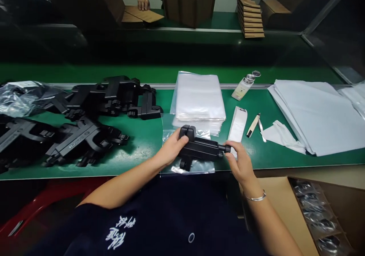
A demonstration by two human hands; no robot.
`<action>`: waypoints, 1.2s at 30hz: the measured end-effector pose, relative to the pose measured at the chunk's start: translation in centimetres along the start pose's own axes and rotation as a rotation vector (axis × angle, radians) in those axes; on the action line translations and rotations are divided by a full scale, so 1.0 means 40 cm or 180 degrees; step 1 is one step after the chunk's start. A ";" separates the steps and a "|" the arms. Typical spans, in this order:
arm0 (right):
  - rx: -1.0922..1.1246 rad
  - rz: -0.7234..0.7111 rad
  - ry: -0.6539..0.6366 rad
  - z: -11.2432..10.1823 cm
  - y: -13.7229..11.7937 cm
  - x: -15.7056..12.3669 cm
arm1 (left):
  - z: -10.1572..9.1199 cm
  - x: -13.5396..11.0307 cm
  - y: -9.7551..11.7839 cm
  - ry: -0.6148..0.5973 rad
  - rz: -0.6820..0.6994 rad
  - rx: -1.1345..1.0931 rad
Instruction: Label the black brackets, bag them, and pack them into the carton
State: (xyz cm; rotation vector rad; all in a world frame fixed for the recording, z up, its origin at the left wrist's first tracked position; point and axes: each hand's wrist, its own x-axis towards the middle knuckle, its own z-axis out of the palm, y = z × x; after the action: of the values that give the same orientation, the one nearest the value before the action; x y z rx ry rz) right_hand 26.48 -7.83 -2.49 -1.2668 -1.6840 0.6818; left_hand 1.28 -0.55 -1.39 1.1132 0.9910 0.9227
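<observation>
Here, your left hand (171, 148) grips the blocky end of the black device (202, 149) while your right hand (241, 161) pinches its narrow rod, probably to steady it over the clear bag (202, 167). Bag stack (199, 96) sits just beyond, presumably for easy reach. Device: matte, boxy plastic; bag: thin, glossy.

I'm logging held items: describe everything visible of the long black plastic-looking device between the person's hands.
The long black plastic-looking device has a straight-edged body, a rounded block at its left end, a short part jutting toward the person, and a narrow round stub at its right end. It is held crosswise, the left hand gripping the block end, the right hand holding the stub. A clear, flat plastic bag lies beneath; whether they touch is unclear.
</observation>
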 end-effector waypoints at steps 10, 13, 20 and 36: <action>0.1462 0.0807 -0.0256 0.045 0.001 0.002 | -0.051 -0.009 0.007 -0.1079 0.2199 0.1225; 0.1328 0.0713 -0.0241 0.044 0.004 0.005 | -0.064 -0.003 0.010 -0.1245 0.2295 0.1126; 0.1197 0.0602 -0.0408 0.041 -0.010 0.008 | -0.070 -0.024 0.022 -0.1007 0.1860 0.0770; -0.0757 -0.0325 -0.0989 0.010 -0.112 0.085 | -0.119 -0.061 0.059 0.0169 0.0833 0.0826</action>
State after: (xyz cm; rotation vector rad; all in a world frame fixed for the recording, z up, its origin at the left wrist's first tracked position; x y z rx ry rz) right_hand 23.84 -6.06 2.17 -1.2748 -2.1213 0.6566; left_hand -4.18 -1.09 0.59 1.4691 1.0454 1.0574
